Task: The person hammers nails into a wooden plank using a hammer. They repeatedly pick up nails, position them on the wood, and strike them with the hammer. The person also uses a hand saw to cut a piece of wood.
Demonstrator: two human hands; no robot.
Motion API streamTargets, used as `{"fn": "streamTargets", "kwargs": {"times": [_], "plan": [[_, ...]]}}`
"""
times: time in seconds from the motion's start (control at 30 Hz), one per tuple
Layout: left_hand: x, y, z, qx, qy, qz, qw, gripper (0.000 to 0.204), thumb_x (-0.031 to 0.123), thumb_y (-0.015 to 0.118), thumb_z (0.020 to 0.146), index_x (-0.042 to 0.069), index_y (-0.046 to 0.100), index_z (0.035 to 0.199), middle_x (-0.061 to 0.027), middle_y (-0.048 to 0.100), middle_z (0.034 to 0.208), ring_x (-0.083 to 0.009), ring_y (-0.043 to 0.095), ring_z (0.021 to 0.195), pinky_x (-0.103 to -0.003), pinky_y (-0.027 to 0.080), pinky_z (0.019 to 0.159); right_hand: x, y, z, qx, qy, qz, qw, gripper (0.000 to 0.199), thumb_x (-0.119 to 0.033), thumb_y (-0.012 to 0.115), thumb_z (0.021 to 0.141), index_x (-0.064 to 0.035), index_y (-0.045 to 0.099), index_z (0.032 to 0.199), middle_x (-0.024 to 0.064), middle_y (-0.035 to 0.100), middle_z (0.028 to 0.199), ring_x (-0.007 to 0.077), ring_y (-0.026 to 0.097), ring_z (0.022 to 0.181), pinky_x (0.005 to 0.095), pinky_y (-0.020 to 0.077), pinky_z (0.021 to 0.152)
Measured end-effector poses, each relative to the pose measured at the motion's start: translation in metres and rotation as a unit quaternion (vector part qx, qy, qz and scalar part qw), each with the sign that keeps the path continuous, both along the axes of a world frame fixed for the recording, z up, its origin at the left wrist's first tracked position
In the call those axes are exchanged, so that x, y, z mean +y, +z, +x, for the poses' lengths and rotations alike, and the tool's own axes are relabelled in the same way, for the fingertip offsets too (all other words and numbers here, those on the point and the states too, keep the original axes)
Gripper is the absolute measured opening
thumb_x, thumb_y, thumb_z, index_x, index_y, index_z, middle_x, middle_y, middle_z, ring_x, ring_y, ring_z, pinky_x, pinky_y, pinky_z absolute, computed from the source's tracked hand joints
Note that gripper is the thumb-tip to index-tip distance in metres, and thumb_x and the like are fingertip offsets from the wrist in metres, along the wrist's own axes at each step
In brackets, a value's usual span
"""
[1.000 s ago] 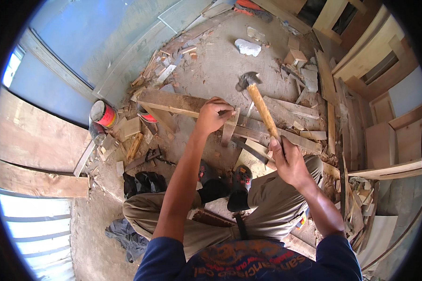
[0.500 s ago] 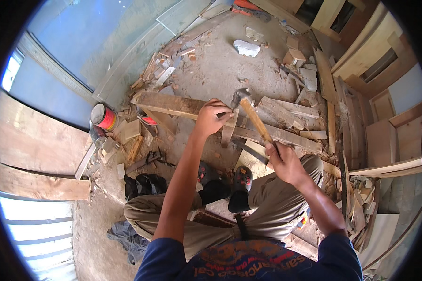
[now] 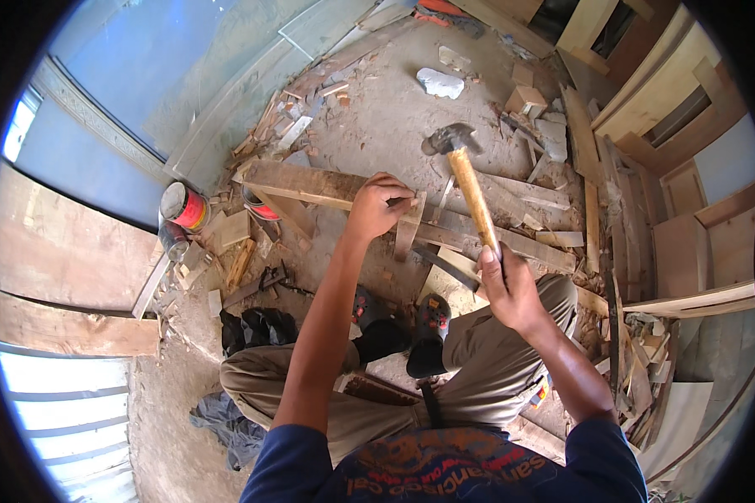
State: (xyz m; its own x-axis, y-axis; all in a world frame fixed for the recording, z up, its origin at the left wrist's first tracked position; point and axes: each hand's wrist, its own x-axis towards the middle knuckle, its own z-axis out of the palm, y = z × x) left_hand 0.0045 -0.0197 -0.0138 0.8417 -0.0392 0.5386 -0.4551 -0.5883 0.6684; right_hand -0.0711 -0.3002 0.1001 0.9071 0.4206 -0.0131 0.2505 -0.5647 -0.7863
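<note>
I squat over a dusty floor. My right hand [image 3: 507, 285] grips the lower end of a wooden-handled hammer [image 3: 466, 184], whose dark metal head is raised up and away from the wood. My left hand [image 3: 377, 205] is pinched at the top of a short wooden piece [image 3: 409, 226] that stands against a long plank [image 3: 310, 183] lying across the floor. Whatever the fingers pinch is too small to see.
Wood offcuts and planks litter the floor on the right and behind the plank. Two cans [image 3: 184, 207] stand at the left by scrap blocks. A white lump [image 3: 440, 82] lies farther off. Door frames [image 3: 671, 101] lean at the right. My shoes [image 3: 428, 323] are below the plank.
The hammer came down onto the wood beside my left hand half a second ago and is now raised again. My left hand stays at the short wooden piece.
</note>
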Motion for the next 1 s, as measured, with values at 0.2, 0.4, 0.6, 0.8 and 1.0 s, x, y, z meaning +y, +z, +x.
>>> {"fn": "streamTargets", "kwargs": {"times": [0.2, 0.4, 0.6, 0.8, 1.0], "plan": [[0.002, -0.001, 0.000, -0.012, -0.008, 0.002, 1.000, 0.011, 0.011, 0.082, 0.077, 0.004, 0.078, 0.085, -0.0067, 0.075, 0.087, -0.0257, 0.065, 0.088, -0.038, 0.052, 0.082, -0.004, -0.008, 0.003, 0.010, 0.013, -0.005, 1.000, 0.039, -0.033, 0.049, 0.108, 0.0035, 0.057, 0.096, 0.0218, 0.057, 0.067, 0.0373, 0.059, 0.062, 0.0455, 0.0463, 0.061], [-0.002, 0.002, 0.000, -0.011, -0.012, 0.000, 1.000, 0.010, 0.010, 0.082, 0.077, 0.005, 0.078, 0.084, -0.0063, 0.075, 0.086, -0.0255, 0.065, 0.087, -0.038, 0.052, 0.081, -0.008, -0.019, 0.011, -0.049, 0.046, -0.061, 0.996, 0.040, -0.033, 0.049, 0.107, 0.0033, 0.059, 0.094, 0.0234, 0.058, 0.068, 0.0395, 0.062, 0.066, 0.0475, 0.0476, 0.064], [0.001, 0.002, 0.001, -0.008, 0.008, 0.003, 1.000, 0.011, 0.011, 0.083, 0.076, 0.005, 0.078, 0.084, -0.0060, 0.075, 0.087, -0.0251, 0.065, 0.090, -0.038, 0.053, 0.082, 0.008, 0.002, 0.002, 0.018, -0.028, -0.012, 0.999, 0.041, -0.033, 0.051, 0.106, 0.0044, 0.059, 0.090, 0.0263, 0.059, 0.068, 0.0459, 0.063, 0.070, 0.0506, 0.0478, 0.065], [-0.001, -0.002, -0.003, -0.007, 0.001, -0.006, 1.000, 0.011, 0.010, 0.083, 0.076, 0.005, 0.078, 0.085, -0.0063, 0.075, 0.087, -0.0255, 0.066, 0.089, -0.038, 0.053, 0.083, 0.001, 0.000, -0.005, -0.004, 0.007, -0.015, 1.000, 0.038, -0.030, 0.051, 0.106, 0.0045, 0.056, 0.091, 0.0254, 0.057, 0.065, 0.0449, 0.062, 0.065, 0.0489, 0.0466, 0.060], [-0.001, 0.001, 0.001, -0.010, -0.011, -0.007, 1.000, 0.012, 0.009, 0.082, 0.075, 0.005, 0.079, 0.085, -0.0062, 0.075, 0.088, -0.0254, 0.066, 0.089, -0.037, 0.053, 0.084, -0.003, -0.012, 0.004, -0.070, 0.049, -0.041, 0.996, 0.039, -0.032, 0.051, 0.106, 0.0037, 0.056, 0.091, 0.0244, 0.054, 0.062, 0.0438, 0.058, 0.058, 0.0482, 0.0448, 0.058]]}}
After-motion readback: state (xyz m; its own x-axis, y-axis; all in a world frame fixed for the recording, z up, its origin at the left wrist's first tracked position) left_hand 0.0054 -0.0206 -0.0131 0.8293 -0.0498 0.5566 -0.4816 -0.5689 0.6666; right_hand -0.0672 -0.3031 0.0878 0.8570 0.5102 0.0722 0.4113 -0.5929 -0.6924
